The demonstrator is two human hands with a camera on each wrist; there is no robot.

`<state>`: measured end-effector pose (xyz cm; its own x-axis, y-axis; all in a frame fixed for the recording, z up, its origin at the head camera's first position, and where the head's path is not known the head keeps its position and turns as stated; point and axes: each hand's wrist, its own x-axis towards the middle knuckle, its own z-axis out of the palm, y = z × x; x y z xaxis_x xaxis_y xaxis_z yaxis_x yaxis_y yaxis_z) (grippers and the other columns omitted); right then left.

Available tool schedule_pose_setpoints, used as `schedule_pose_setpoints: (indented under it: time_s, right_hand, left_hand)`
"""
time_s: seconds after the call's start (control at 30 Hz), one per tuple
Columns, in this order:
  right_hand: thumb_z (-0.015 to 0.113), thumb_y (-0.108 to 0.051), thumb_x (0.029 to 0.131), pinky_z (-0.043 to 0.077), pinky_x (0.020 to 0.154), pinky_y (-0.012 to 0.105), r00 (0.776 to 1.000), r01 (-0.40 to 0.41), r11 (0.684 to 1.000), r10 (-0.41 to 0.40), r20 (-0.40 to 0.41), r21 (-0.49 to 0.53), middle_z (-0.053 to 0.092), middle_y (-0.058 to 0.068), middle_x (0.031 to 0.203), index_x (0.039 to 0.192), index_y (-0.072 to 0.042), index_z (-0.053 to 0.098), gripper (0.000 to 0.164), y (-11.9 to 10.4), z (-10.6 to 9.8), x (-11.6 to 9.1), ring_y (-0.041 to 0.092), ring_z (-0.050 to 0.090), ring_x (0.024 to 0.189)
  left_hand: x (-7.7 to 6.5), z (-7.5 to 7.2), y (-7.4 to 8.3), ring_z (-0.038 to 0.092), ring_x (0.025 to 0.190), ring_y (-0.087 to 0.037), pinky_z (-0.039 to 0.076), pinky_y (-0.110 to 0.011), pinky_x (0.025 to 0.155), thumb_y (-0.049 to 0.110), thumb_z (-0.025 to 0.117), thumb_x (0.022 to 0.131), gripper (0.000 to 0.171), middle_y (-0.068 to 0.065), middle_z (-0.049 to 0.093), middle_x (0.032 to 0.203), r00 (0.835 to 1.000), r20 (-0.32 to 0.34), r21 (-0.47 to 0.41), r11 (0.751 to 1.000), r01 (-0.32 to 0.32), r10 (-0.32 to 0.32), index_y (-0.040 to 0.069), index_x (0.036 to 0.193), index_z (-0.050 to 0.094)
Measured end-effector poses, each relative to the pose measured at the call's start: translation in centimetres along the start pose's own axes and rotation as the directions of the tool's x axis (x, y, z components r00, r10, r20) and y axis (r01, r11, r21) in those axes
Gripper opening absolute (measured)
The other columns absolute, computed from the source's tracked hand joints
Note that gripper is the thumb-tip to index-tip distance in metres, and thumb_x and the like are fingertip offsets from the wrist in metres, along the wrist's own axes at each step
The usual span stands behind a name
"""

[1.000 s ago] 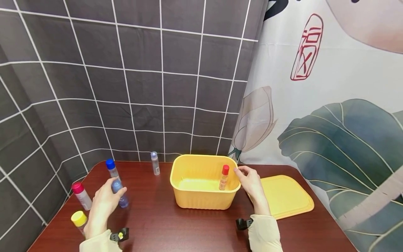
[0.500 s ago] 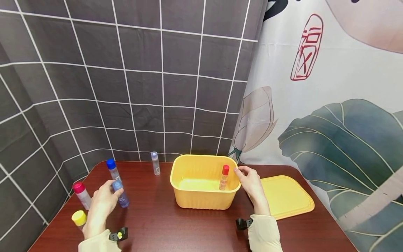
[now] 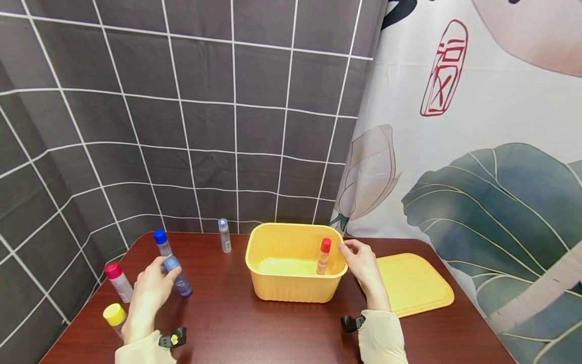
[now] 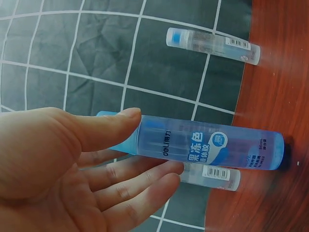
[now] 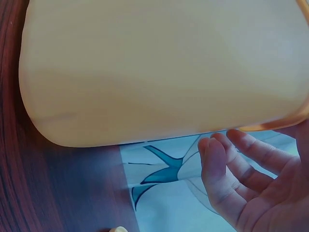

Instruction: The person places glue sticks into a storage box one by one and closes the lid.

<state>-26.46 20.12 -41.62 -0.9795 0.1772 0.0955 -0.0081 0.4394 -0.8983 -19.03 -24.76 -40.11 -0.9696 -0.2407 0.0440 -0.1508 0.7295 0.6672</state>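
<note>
In the head view my left hand [image 3: 150, 293] pinches the light-blue cap of a blue glue bottle [image 3: 181, 280] between thumb and fingers. The bottle tilts, its base toward the right and close over the table; its printed label [image 4: 207, 142] faces the left wrist camera. At the yellow bin [image 3: 295, 288], my right hand [image 3: 364, 265] grips the right rim, thumb over the edge and the other fingers [image 5: 217, 157] outside. Inside the bin stands a red-capped bottle [image 3: 323, 258] near its right end.
Behind the left hand stand a blue-capped clear bottle [image 3: 163, 243] and a small clear bottle [image 3: 225, 236]. A red-capped white bottle [image 3: 118, 281] and a yellow-capped one [image 3: 114, 316] are left of it. A yellow lid [image 3: 411, 283] lies right of the bin.
The blue glue bottle has tilted, its base swinging to the right and slightly up while the left hand stays on the cap. The right hand and bin have not moved.
</note>
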Motion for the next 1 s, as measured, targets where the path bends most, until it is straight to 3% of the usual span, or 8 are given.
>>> schedule_pose_setpoints:
  time_s: [0.17,0.63,1.0]
  right_hand:
    - [0.063,-0.028,0.096,0.052,0.065,0.028,1.0,-0.002,1.0,0.003,0.001,-0.006,0.065,0.02,0.096,0.114,0.0,0.067,0.033,0.0,0.0,0.0,0.035,0.063,0.087]
    - [0.062,-0.031,0.097,0.055,0.074,0.031,0.999,-0.032,0.999,0.033,0.014,-0.012,0.065,0.019,0.102,0.118,-0.002,0.065,0.036,0.0,-0.1,0.0,0.033,0.063,0.092]
    - [0.062,-0.031,0.096,0.054,0.069,0.029,0.999,-0.029,1.0,0.029,0.012,-0.012,0.064,0.022,0.102,0.119,-0.002,0.065,0.037,-0.2,0.0,0.0,0.036,0.062,0.093]
  left_hand:
    - [-0.3,0.2,0.7,0.051,0.111,-0.055,0.042,-0.065,0.088,0.022,0.059,0.098,0.05,-0.037,0.054,0.123,0.999,-0.039,0.0,1.0,-0.028,0.028,-0.007,0.134,0.041]
    - [-0.4,1.3,2.6,0.058,0.106,-0.049,0.045,-0.062,0.089,0.024,0.061,0.097,0.045,-0.033,0.061,0.116,0.987,-0.078,-0.082,0.986,-0.147,0.141,-0.004,0.13,0.049]
    - [-0.9,1.3,4.5,0.061,0.105,-0.043,0.049,-0.057,0.088,0.027,0.062,0.097,0.042,-0.027,0.064,0.115,0.979,-0.111,-0.149,0.971,-0.185,0.169,0.001,0.129,0.052]
